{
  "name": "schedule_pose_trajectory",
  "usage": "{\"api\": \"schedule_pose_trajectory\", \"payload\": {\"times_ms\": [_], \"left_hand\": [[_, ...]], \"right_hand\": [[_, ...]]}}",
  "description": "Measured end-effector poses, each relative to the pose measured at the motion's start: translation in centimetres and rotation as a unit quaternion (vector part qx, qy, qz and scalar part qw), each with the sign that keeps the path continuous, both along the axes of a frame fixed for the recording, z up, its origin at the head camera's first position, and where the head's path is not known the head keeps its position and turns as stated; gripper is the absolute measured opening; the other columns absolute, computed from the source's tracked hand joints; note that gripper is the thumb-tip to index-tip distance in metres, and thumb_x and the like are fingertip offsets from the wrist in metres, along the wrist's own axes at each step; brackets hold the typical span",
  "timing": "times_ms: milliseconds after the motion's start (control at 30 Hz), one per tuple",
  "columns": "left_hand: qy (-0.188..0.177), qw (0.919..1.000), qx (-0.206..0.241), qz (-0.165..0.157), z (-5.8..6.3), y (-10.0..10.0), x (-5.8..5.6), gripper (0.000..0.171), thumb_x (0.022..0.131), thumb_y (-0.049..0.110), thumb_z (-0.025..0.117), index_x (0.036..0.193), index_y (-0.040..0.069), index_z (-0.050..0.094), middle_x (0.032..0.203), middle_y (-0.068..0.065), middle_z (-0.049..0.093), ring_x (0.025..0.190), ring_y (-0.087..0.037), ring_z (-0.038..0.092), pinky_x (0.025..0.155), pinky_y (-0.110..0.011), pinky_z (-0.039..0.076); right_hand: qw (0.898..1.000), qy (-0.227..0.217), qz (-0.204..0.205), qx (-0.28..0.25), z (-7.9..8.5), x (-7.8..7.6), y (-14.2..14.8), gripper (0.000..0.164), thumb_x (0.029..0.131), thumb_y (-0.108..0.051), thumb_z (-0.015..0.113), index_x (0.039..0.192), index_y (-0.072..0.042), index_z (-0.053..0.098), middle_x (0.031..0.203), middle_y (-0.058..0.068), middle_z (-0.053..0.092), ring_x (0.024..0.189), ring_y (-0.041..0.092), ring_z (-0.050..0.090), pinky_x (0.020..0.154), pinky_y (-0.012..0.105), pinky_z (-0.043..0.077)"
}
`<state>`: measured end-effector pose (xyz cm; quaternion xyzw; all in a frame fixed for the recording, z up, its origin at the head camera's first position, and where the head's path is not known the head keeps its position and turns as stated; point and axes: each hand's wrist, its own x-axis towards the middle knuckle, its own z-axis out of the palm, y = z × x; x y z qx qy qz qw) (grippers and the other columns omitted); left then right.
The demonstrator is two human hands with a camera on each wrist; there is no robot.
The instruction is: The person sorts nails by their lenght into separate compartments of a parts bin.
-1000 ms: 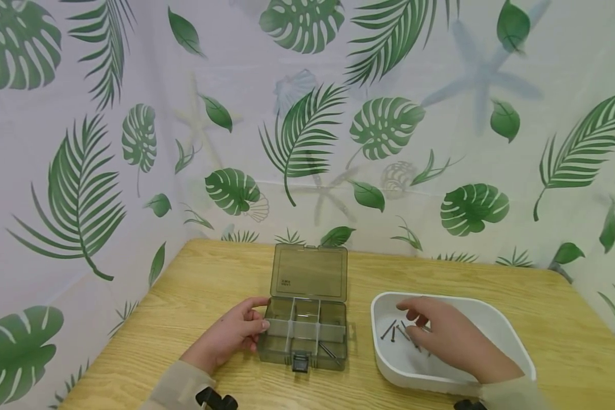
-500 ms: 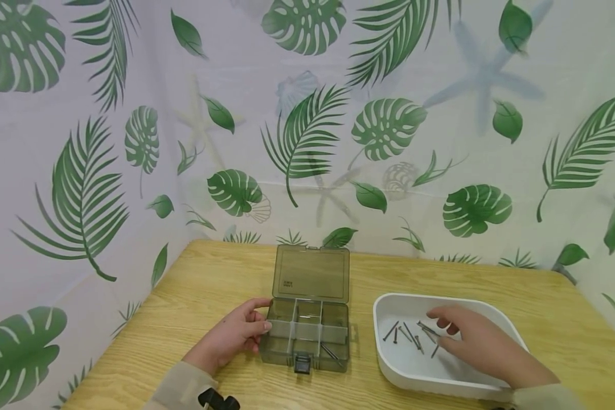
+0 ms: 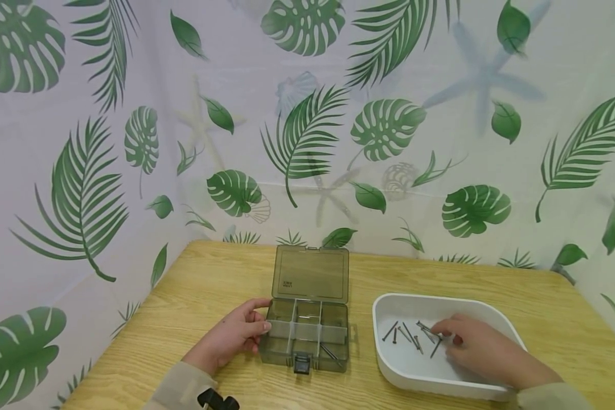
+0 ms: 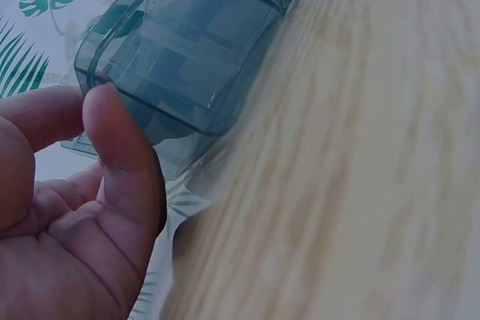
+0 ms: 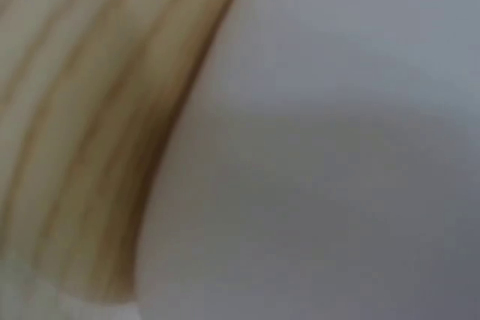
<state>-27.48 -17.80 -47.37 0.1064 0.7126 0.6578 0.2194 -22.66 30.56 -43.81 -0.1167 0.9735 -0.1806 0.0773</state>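
Observation:
A smoky see-through compartment box [image 3: 303,336] stands on the table with its lid [image 3: 311,273] raised. My left hand [image 3: 230,333] grips the box's left side, with the thumb on its rim; the left wrist view shows the thumb against a corner of the box [image 4: 187,58]. Thin dark metal pins [image 3: 331,353], like nails or screws, lie in the front right compartment. Inside the white tray [image 3: 389,364], my right hand [image 3: 484,347] reaches down with index finger and thumb apart. Its fingertips are at the right end of several loose nail-like pins [image 3: 405,335]. The right wrist view is blurred and shows no fingers.
The wooden table [image 3: 184,285] carries the box in the middle and the tray to its right. A leaf-print cloth [image 3: 307,142] hangs behind and to the left. A black latch [image 3: 301,363] sticks out from the box's front.
My right hand first moved right across the tray, uncovering more pins, then lowered its fingertips to the ones on the right. My left hand and the box stay in place.

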Motion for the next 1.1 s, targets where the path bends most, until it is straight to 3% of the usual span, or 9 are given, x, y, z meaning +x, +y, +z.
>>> {"api": "schedule_pose_trajectory", "payload": {"times_ms": [267, 567, 833, 1100], "left_hand": [[-0.001, 1.0, 0.003, -0.004, 0.12, 0.1, 0.14, 0.067, 0.102, 0.019, 0.065, 0.157, 0.005, 0.03, 0.097, -0.008, 0.051, 0.069, -0.016, 0.048, 0.059, -0.03, 0.05], [-0.001, 1.0, 0.003, -0.003, 0.07, -0.09, -0.05, 0.066, 0.102, 0.018, 0.064, 0.157, 0.006, 0.03, 0.096, -0.009, 0.05, 0.069, -0.017, 0.047, 0.059, -0.031, 0.05], [0.003, 1.0, 0.004, -0.004, -0.14, -0.16, -0.05, 0.066, 0.102, 0.019, 0.065, 0.157, 0.006, 0.031, 0.097, -0.009, 0.051, 0.07, -0.017, 0.047, 0.06, -0.031, 0.05], [0.004, 1.0, 0.001, -0.006, -0.1, -0.05, -0.01, 0.066, 0.102, 0.019, 0.064, 0.157, 0.006, 0.03, 0.096, -0.008, 0.051, 0.07, -0.017, 0.048, 0.059, -0.03, 0.051]], "right_hand": [[1.0, 0.002, 0.001, 0.03, -0.82, -0.24, 0.15, 0.016, 0.083, -0.014, 0.078, 0.091, -0.024, 0.068, 0.09, -0.006, 0.054, 0.082, 0.014, 0.05, 0.078, 0.04, 0.048], [0.999, 0.001, 0.006, 0.037, -1.01, -0.18, 0.12, 0.019, 0.085, -0.014, 0.075, 0.077, -0.025, 0.063, 0.081, -0.006, 0.05, 0.074, 0.012, 0.047, 0.071, 0.033, 0.044], [0.999, 0.003, 0.027, 0.038, -1.07, -0.02, 0.06, 0.019, 0.085, -0.011, 0.072, 0.077, -0.023, 0.06, 0.076, -0.01, 0.051, 0.072, 0.01, 0.047, 0.068, 0.031, 0.043], [1.0, 0.008, 0.002, -0.003, -0.51, 0.18, -0.36, 0.016, 0.087, -0.007, 0.069, 0.086, -0.022, 0.062, 0.073, -0.007, 0.051, 0.072, 0.011, 0.048, 0.065, 0.029, 0.039]]}}
